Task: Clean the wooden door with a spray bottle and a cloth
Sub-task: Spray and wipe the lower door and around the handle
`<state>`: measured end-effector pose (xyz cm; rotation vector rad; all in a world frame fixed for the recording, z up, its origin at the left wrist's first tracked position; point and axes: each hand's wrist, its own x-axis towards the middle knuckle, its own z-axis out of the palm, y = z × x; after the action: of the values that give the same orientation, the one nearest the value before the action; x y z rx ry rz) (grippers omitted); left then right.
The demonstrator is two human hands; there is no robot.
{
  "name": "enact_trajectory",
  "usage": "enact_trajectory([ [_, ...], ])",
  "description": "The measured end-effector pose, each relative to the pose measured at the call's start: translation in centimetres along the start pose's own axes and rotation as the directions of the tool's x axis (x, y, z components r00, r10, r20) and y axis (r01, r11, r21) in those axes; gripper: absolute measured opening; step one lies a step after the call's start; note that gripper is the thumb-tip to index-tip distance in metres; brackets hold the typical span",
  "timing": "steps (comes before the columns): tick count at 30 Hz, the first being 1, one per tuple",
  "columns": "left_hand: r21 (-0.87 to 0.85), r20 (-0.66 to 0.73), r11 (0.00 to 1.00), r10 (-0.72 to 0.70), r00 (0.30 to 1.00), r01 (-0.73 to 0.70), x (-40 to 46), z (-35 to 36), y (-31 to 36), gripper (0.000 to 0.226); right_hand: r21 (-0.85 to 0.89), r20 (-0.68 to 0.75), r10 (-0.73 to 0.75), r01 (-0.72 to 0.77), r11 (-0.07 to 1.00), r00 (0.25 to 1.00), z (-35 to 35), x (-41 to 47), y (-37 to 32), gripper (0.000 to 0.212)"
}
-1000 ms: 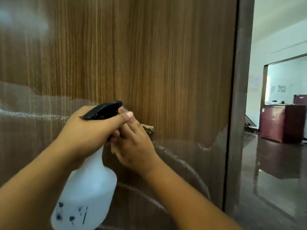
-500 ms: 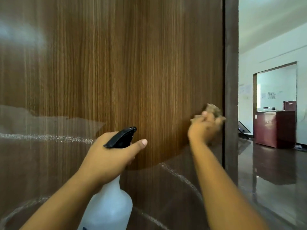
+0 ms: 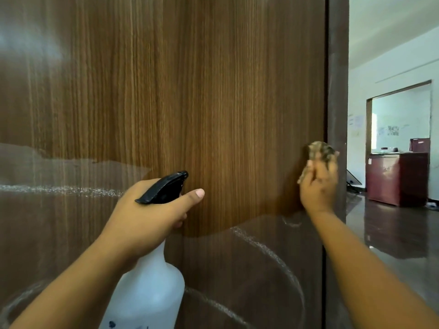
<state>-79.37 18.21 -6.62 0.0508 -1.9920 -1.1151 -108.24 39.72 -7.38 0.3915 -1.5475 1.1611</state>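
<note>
- Against the right edge of the brown wood-grain door [image 3: 213, 103], the small mottled brown-and-tan cloth [image 3: 321, 151] is bunched and pressed flat to the panel, just beside the dark door edge.
- Right hand [image 3: 318, 186]: fingers curled over the lower part of the cloth, pinning it to the wood; the top of the cloth pokes out above the fingertips.
- Left hand [image 3: 152, 217]: wrapped round the neck of the translucent white plastic spray bottle with a black trigger head [image 3: 152, 295], thumb stretched forward past the nozzle (whether a finger sits on the trigger is hidden). The bottle is held clear of the door, nozzle facing the panel's middle.
- Across the door's lower part runs a hazy, duller film with whitish curved streaks, bounded by an arc; the wood above it looks clean and warm.
- Step in hand, as I judge it: wiping, at the right-edge end of a stroke.
- Next move likely calls for firm, even pressure down across the streaked lower band, perhaps a fresh spray there first.
- Beyond the door, a glossy dark floor [image 3: 392, 233] and a maroon cabinet [image 3: 396, 179] stand well apart.
</note>
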Motion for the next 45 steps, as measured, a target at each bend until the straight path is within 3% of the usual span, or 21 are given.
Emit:
enact_trajectory([
  [3, 0.046, 0.015, 0.999, 0.011, 1.000, -0.012, -0.4, 0.1, 0.0, 0.051, 0.024, -0.123, 0.335, -0.334, 0.942, 0.934, 0.5, -1.1, -0.2, 0.041],
  [5, 0.064, 0.015, 0.998, 0.009, 1.000, -0.010, -0.3, 0.2, 0.0, 0.046, 0.072, -0.200, 0.318, -0.310, 0.948, 0.927, 1.7, -2.8, -3.2, 0.033],
  [6, 0.059, 0.015, 0.998, 0.007, 1.000, -0.008, -0.3, 0.3, 0.0, 0.045, 0.100, -0.208, 0.230, -0.213, 0.972, 0.951, 2.4, -4.4, -5.3, 0.030],
  [8, 0.031, 0.023, 0.999, 0.007, 1.000, -0.008, -0.3, 0.6, 0.2, 0.047, 0.099, -0.082, -0.145, 0.153, 0.983, 0.986, 3.4, -7.9, -9.5, 0.040],
  [9, 0.021, 0.025, 1.000, 0.011, 1.000, -0.011, -0.3, 0.8, 0.3, 0.047, 0.070, 0.016, -0.396, 0.394, 0.917, 0.918, 3.7, -9.4, -10.6, 0.044],
  [11, 0.013, 0.015, 1.000, 0.015, 1.000, -0.015, -0.5, 0.9, 0.3, 0.044, 0.131, 0.188, -0.756, 0.747, 0.652, 0.627, 3.6, -9.9, -9.5, 0.045],
  [12, 0.016, 0.012, 1.000, 0.012, 1.000, -0.012, -0.6, 0.9, 0.3, 0.041, 0.146, 0.232, -0.817, 0.811, 0.566, 0.528, 3.1, -8.9, -7.8, 0.044],
  [13, 0.027, 0.009, 1.000, 0.004, 1.000, -0.005, -0.7, 1.0, 0.3, 0.042, 0.133, 0.240, -0.812, 0.810, 0.571, 0.533, 2.4, -7.9, -5.7, 0.043],
  [16, 0.059, 0.013, 0.998, -0.010, 1.000, 0.009, -0.9, 1.2, 0.3, 0.041, 0.021, 0.155, -0.416, 0.418, 0.908, 0.896, 0.1, -5.5, 0.9, 0.044],
  [17, 0.058, 0.018, 0.998, -0.015, 1.000, 0.014, -1.1, 1.3, 0.3, 0.043, -0.008, 0.115, -0.254, 0.256, 0.967, 0.960, -0.7, -5.1, 2.3, 0.045],
  [24, 0.070, 0.007, 0.994, -0.084, 0.996, 0.083, -3.0, 1.2, -1.6, 0.035, 0.002, -0.072, 0.207, -0.208, 0.978, 0.976, 1.1, -6.1, -0.3, 0.039],
  [26, 0.058, -0.025, 0.991, -0.117, 0.993, 0.118, -4.0, 0.9, -2.5, 0.038, -0.019, -0.124, 0.080, -0.083, 0.996, 0.989, 2.5, -7.9, -5.0, 0.041],
  [28, 0.040, -0.095, 0.991, -0.124, 0.988, 0.128, -4.8, 0.1, -3.3, 0.046, -0.038, -0.075, -0.230, 0.228, 0.973, 0.970, 4.2, -11.0, -10.3, 0.044],
  [32, 0.008, -0.185, 0.991, -0.129, 0.974, 0.132, -5.8, -3.4, -4.6, 0.048, 0.136, 0.157, -0.716, 0.703, 0.698, 0.680, 5.6, -15.9, -17.4, 0.048],
  [34, 0.024, -0.191, 0.991, -0.123, 0.974, 0.130, -6.0, -5.3, -4.8, 0.045, 0.124, 0.201, -0.835, 0.832, 0.541, 0.513, 5.2, -14.8, -16.7, 0.046],
  [35, 0.043, -0.184, 0.991, -0.116, 0.976, 0.126, -6.1, -6.2, -4.8, 0.045, 0.082, 0.205, -0.847, 0.854, 0.514, 0.490, 5.1, -13.7, -15.7, 0.045],
  [37, 0.120, -0.144, 0.984, -0.111, 0.983, 0.128, -6.4, -7.7, -4.8, 0.053, -0.038, 0.147, -0.759, 0.770, 0.636, 0.634, 4.8, -11.2, -13.4, 0.044],
  [39, 0.202, -0.087, 0.970, -0.120, 0.989, 0.136, -6.9, -9.0, -4.8, 0.061, -0.057, 0.037, -0.459, 0.460, 0.886, 0.888, 4.2, -9.5, -11.8, 0.041],
  [40, 0.216, -0.065, 0.966, -0.130, 0.989, 0.141, -7.2, -9.7, -4.6, 0.066, -0.034, -0.012, -0.284, 0.283, 0.958, 0.959, 4.1, -9.1, -11.4, 0.040],
  [42, 0.187, -0.056, 0.971, -0.143, 0.988, 0.151, -7.7, -10.8, -4.2, 0.072, -0.003, -0.051, -0.079, 0.079, 0.997, 0.996, 3.8, -8.9, -11.5, 0.041],
  [45, 0.104, -0.149, 0.986, -0.115, 0.982, 0.131, -8.3, -12.6, -3.6, 0.069, 0.041, -0.054, -0.010, 0.012, 0.999, 0.998, 4.1, -9.4, -14.4, 0.041],
])
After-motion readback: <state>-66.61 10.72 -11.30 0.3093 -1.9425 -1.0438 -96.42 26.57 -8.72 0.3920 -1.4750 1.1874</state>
